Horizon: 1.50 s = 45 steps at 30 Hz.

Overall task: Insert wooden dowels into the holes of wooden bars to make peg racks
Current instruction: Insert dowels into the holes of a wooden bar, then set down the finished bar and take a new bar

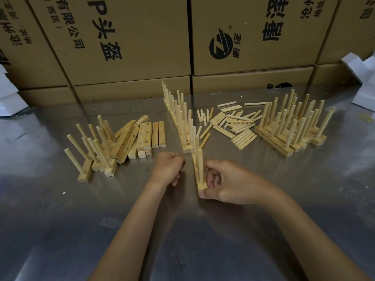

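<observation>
My right hand (225,182) grips the near end of a wooden bar (202,185) that lies on the metal table, pointing away from me. An upright dowel (200,165) stands in that bar next to my fingers. My left hand (168,168) hovers just left of the bar with its fingers curled; whether it holds anything is hidden. Loose dowels (233,124) lie in a heap beyond my right hand. Bare bars with holes (142,134) lie at the left centre.
Finished peg racks stand in three groups: left (95,151), centre (180,118) and right (290,126). Stacked cardboard boxes (129,47) wall off the back of the steel table (101,230). White foam pieces (365,78) sit at the far right and left edges.
</observation>
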{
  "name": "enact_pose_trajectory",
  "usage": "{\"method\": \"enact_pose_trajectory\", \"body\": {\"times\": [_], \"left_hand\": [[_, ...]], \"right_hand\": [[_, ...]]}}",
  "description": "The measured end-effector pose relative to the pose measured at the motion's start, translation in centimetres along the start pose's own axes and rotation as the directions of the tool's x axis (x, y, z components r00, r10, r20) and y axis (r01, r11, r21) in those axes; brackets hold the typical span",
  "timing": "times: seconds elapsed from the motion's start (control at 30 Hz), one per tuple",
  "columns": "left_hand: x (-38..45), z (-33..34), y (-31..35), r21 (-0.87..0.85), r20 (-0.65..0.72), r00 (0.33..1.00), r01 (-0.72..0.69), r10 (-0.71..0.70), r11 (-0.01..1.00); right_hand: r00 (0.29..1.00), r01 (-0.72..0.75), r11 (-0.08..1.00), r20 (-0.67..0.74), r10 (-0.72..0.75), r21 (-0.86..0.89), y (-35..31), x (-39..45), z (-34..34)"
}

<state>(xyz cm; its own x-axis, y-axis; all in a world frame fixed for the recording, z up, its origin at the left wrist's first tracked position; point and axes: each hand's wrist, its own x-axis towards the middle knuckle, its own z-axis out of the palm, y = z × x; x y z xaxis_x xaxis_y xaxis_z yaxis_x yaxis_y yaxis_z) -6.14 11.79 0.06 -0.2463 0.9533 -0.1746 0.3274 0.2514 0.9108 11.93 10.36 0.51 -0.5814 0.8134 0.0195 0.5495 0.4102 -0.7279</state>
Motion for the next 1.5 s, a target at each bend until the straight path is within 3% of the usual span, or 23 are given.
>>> {"method": "enact_pose_trajectory", "body": {"times": [0.27,0.63,0.73,0.83,0.97,1.2,1.33,1.43,1.5], "left_hand": [[0.6,-0.8,-0.2,-0.032,-0.099,0.995,-0.033,0.030,0.999],[1.3,-1.8,-0.4,-0.022,-0.218,0.975,-0.043,0.037,0.999],[1.8,-2.0,-1.0,0.190,-0.319,0.938,-0.074,0.133,0.979],[2.0,-2.0,-1.6,0.418,-0.422,0.851,-0.123,0.312,0.900],[2.5,-2.2,-2.5,0.611,-0.445,0.755,-0.138,0.482,0.779],[4.0,-3.4,-3.5,0.755,-0.358,0.789,-0.071,0.500,0.652],[3.7,-3.5,-3.1,0.695,-0.417,0.734,-0.122,0.535,0.709],[3.2,-3.7,-2.6,0.592,-0.472,0.707,-0.189,0.528,0.783],[2.8,-3.9,-2.1,0.540,-0.509,0.662,-0.252,0.550,0.803]], "right_hand": [[0.996,-0.064,0.998,-0.062,0.063,-0.009,2.2,1.1,0.6],[0.862,-0.265,0.959,-0.472,0.187,-0.104,3.1,3.1,2.5],[0.822,-0.325,0.933,-0.534,0.197,-0.156,3.0,4.2,2.7],[0.776,-0.385,0.913,-0.583,0.239,-0.139,3.2,5.5,2.4],[0.718,-0.465,0.871,-0.644,0.265,-0.160,3.0,6.9,2.4],[0.696,-0.444,0.885,-0.676,0.243,-0.139,3.3,6.8,2.7],[0.685,-0.435,0.900,-0.661,0.307,-0.033,3.3,6.5,2.5],[0.674,-0.338,0.899,-0.595,0.438,0.279,3.1,6.1,1.7],[0.744,-0.228,0.870,-0.499,0.445,0.437,3.2,5.4,0.8]]}}
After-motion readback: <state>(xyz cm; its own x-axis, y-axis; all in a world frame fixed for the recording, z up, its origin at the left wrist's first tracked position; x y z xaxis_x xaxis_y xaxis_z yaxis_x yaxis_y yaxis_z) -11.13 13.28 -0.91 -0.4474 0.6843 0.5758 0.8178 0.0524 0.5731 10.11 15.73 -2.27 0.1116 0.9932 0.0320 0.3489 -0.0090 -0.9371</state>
